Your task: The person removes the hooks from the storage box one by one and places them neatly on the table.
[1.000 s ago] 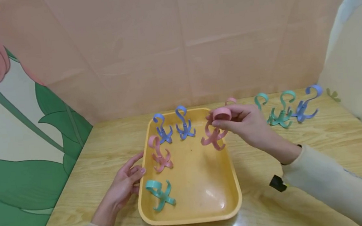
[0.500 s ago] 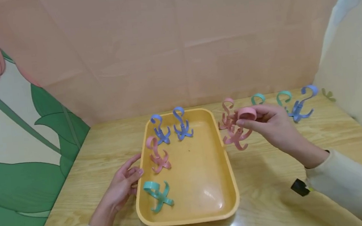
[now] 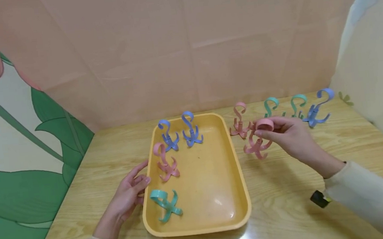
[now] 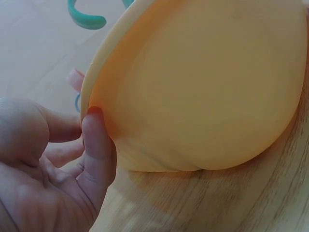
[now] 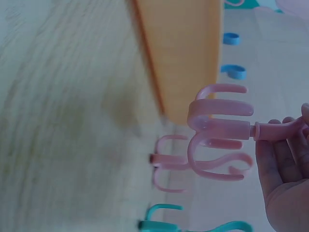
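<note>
My right hand pinches a pink multi-prong hook by its curved top, its prongs hanging above the table just right of the yellow tray. In the right wrist view, the held hook points its prongs away from the palm. My left hand grips the tray's left rim between thumb and fingers, also plain in the left wrist view. Inside the tray stand two blue hooks at the back, a pink hook at the left and a green hook at the front left.
Another pink hook stands on the table by the tray's back right corner. Beyond my right hand are two green hooks, partly hidden, and a blue hook. A pink-beige backdrop rises behind the wooden table.
My right hand has carried the pink hook rightward out from over the tray, then slightly lower. The left hand keeps its hold on the rim.
</note>
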Demonstrator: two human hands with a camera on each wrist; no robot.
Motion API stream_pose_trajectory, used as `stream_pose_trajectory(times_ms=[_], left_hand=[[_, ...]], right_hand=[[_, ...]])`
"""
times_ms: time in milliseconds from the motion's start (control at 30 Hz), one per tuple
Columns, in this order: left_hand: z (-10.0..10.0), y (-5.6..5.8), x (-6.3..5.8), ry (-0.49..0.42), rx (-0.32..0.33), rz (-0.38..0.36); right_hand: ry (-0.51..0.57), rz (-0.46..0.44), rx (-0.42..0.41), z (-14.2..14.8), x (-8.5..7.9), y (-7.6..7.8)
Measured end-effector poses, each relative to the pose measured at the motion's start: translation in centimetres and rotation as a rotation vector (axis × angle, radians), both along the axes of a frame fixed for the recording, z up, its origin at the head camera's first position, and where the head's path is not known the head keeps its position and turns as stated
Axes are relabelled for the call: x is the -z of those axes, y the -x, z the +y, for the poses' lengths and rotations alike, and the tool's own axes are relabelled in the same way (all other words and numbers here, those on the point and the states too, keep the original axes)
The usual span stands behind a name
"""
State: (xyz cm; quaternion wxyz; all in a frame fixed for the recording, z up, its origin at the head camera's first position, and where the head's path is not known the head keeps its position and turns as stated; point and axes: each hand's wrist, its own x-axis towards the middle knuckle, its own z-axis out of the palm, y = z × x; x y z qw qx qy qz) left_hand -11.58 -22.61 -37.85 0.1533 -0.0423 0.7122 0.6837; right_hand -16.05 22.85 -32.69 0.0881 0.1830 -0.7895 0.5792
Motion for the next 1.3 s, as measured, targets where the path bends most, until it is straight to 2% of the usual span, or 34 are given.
stream_pose_trajectory(times_ms=[267,600,967,1300], left_hand=[[0.0,-0.1,-0.3,-0.003,0.015,0.019],[0.1,-0.1,-0.3,-0.007,0.021,0.017],[0.0,-0.1,-0.1,-0.02,0.034,0.026],[-0.1,-0.1,0.1,-0.027,0.018,0.028]], right_hand=[[0.026,-0.017,-0.034,-0.3,2.1,1.2],[-0.004,-0.039,-0.007,-0.8,3.5,2.2],[-0.022,-0.018,-0.01,-1.0,4.3,2.2],[-0.048,-0.025,-0.026,-1.1,4.3,2.6]])
